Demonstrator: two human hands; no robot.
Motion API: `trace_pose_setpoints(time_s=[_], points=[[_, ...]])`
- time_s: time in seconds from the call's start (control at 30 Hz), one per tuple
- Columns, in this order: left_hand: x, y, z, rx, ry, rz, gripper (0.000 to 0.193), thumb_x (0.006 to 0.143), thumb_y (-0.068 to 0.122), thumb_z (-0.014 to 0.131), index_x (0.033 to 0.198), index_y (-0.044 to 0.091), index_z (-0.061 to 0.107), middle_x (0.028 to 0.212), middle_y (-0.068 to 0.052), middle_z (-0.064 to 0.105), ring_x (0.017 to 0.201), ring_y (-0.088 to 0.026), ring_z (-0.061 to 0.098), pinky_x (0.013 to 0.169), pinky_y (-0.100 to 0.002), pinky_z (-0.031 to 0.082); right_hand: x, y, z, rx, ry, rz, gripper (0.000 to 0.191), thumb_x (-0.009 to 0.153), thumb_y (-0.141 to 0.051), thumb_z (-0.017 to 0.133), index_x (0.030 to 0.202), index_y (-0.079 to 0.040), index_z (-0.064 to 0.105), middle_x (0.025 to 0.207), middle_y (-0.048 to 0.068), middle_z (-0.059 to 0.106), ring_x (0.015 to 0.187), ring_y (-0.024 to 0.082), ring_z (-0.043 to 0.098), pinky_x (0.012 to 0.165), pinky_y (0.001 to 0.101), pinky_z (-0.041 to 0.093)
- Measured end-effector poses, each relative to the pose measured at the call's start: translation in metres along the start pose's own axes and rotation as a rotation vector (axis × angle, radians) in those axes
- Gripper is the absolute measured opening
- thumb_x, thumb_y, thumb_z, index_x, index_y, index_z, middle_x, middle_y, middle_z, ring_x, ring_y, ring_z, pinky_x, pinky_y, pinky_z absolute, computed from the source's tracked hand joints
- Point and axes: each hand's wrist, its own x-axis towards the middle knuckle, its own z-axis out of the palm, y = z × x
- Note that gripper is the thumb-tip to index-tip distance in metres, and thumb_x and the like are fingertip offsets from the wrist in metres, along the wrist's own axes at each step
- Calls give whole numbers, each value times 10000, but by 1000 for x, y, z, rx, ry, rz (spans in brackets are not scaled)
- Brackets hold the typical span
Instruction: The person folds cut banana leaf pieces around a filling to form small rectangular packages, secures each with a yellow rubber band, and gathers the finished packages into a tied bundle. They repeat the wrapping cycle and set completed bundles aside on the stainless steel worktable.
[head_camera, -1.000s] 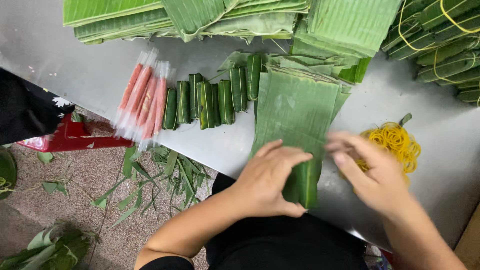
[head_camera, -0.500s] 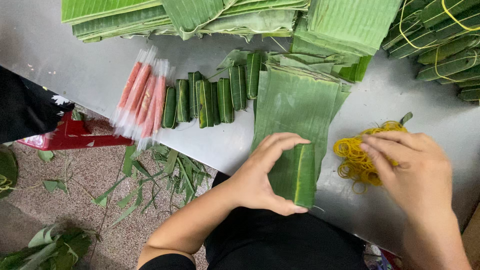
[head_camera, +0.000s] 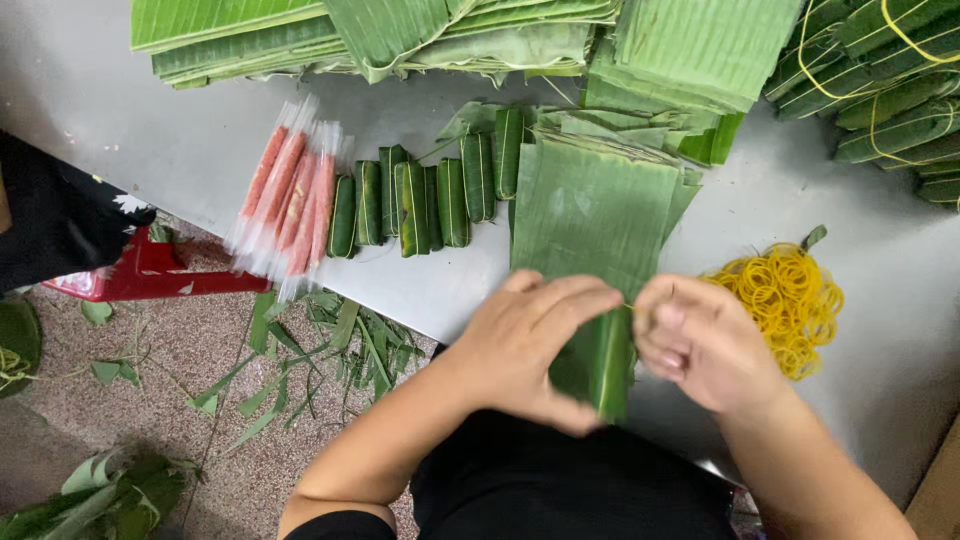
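My left hand (head_camera: 525, 345) grips a rolled banana-leaf parcel (head_camera: 598, 362) at the near edge of the grey table (head_camera: 120, 110). My right hand (head_camera: 700, 340) presses against the parcel's right side, fingers curled, pinching what looks like a thin yellow rubber band. The parcel lies at the near end of a flat stack of cut leaf sheets (head_camera: 600, 205). A heap of yellow rubber bands (head_camera: 785, 300) sits just right of my right hand.
Several small wrapped leaf rolls (head_camera: 420, 195) and pink sausages in clear plastic (head_camera: 290, 195) lie to the left. Big leaf stacks (head_camera: 400, 35) line the far side; banded bundles (head_camera: 880, 90) are far right. Leaf scraps (head_camera: 330, 350) litter the floor beside a red stool (head_camera: 150, 275).
My right hand went to the rubber band heap and came back to the parcel's right side. My left hand kept hold of the parcel throughout.
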Motion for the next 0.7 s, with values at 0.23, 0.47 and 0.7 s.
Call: trace_pose_setpoints(time_s=[0.23,0.47,0.7], points=[[-2,-26,-5,-676,345,-242,1030,649,317,999,1473,94,423,1468,-97,579,1152,-191,648,922,-370,570,-15,5,36,-1245,-295,-552,94,879,-162,735,907,-73,722,648,11,568,489,134,520,447,297,383],[1,13,19,-1399,255,-429,1062,735,331,927,1590,86,347,1481,-110,535,1337,-256,562,1134,-398,488,8,-15,55,-1284,-403,-795,155,937,-222,665,881,-80,640,746,62,597,658,255,604,591,388,477],[5,-15,-12,-1074,681,-380,958,769,442,889,1479,-10,432,1461,-181,547,1398,-305,516,1240,-501,354,-5,-2,15,-1044,-538,-285,397,870,-505,716,903,-115,782,610,-15,589,630,173,543,560,367,455]])
